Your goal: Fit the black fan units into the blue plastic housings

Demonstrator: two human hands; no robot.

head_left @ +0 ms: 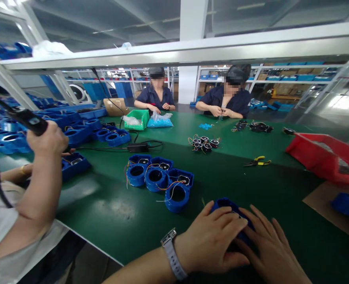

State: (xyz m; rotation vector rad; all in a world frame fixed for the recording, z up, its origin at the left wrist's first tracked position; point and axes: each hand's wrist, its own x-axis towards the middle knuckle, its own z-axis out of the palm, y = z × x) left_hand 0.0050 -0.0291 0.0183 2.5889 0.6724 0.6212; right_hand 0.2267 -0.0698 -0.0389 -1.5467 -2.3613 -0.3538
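Observation:
A blue plastic housing lies on the green table right in front of me, mostly hidden under my hands. My left hand, with a grey-strapped watch at the wrist, reaches over its near left side, fingers bent across its top. On the other side, my right hand holds the housing with its fingers along the right edge. What the fingertips press inside cannot be made out. Just to the left, three blue housings stand in a row, each with a round opening, a small motor and loose coloured wires.
Black motors with wires are grouped mid-table, near yellow-handled pliers. A red bin and cardboard stand right. At left a co-worker's hand grips a black power tool. Two people sit opposite, beyond a green bin.

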